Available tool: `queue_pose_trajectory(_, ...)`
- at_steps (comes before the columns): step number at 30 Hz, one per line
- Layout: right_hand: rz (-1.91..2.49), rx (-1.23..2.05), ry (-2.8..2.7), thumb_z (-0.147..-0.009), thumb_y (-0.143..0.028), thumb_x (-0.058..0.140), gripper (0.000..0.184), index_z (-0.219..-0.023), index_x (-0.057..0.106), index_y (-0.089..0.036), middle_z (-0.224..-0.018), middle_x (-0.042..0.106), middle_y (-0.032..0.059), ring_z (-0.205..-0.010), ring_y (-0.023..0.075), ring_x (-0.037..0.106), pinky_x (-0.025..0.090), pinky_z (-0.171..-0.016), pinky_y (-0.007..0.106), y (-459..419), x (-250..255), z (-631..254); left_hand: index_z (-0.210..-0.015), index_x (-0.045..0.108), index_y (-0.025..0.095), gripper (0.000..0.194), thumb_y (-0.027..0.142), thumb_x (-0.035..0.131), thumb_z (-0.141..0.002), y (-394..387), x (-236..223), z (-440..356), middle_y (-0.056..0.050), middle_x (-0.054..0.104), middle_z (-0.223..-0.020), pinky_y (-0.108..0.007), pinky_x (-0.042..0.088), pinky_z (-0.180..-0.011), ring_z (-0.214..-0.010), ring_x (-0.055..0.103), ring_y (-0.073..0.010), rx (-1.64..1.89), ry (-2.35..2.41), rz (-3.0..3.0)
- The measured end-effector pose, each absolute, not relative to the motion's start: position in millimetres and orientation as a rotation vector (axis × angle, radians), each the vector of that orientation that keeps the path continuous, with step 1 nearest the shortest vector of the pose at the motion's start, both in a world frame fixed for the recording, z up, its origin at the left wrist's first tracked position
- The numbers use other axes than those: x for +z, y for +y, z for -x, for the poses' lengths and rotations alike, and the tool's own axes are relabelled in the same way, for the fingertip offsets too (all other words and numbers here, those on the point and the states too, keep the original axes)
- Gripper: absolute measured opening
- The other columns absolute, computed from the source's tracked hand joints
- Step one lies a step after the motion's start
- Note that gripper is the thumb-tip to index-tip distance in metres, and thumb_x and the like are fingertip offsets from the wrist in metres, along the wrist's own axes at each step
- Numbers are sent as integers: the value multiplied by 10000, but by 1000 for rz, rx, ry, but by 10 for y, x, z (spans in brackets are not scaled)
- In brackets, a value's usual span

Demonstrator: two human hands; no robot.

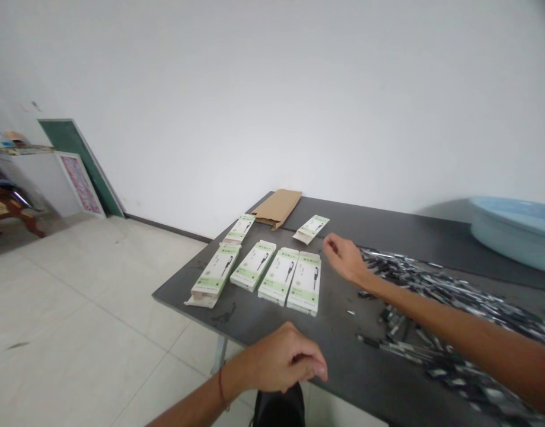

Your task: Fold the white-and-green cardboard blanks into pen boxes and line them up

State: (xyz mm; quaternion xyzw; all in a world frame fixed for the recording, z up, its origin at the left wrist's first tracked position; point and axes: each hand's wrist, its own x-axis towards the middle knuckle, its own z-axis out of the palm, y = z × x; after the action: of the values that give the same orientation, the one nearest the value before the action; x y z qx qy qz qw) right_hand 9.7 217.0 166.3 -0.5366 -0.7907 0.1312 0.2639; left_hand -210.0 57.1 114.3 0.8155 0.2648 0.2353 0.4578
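My left hand [290, 359] is over the table's near edge, its fingers curled in toward the thumb; nothing shows in its grip. To the right of the boxes my right hand [343, 256] is closed in a loose fist above the table, and no item sticks out of it. Nearest to it are a closed white and green pen box [305, 279] and, farther back, an open-ended pen box [314, 228]. Two more closed boxes [279, 274] lie alongside. At the left, an open pen box [216, 270] has its flaps out, below another open box [240, 228]. Loose pens [414, 279] lie under my right forearm.
A brown paper bag [279, 204] lies flat at the table's far left corner. On the right, a light blue basin [512, 231] stands at the back. The dark table [249, 317] reaches to the white wall. A green board [80, 160] leans at far left.
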Motion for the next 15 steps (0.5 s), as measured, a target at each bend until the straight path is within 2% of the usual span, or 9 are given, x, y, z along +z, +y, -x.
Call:
queue_pose_trajectory(2,1378,633,-2130,-985,-287,307,388,-653,495,-212,-643,515,-6,-684,163,558,451,-667,288,1728,1585,-105,-990,801,139,310,328,561,-1040,574,1155,2099,-15,650,-639,-153,414,-515,-483,550,-78,582,635,-2046)
queue_pose_trajectory(4,1333,894,-2091,-932,-347,286,377,-582,373,-239,-554,362,-35,-564,145,444,369,-554,278,1315,1471,-75,-977,800,136,304,314,561,-1036,579,1167,2096,-30,677,-649,-156,429,-531,-510,581,-91,579,617,-2072)
queue_pose_trajectory(7,1323,1183,-1980,-823,-368,317,311,-532,313,-258,-510,255,-54,-487,128,307,276,-485,287,918,1309,-10,-972,794,128,315,316,551,-1037,578,1172,2089,-38,681,-633,-159,436,-536,-523,599,-102,583,616,-2097)
queue_pose_trajectory(15,1325,1441,-1667,-733,-446,406,295,-536,288,-260,-537,215,-74,-514,112,219,182,-500,296,856,1181,-8,-956,790,120,315,286,535,-1038,569,1169,2069,-52,692,-623,-171,442,-556,-539,629,-118,622,660,-2165)
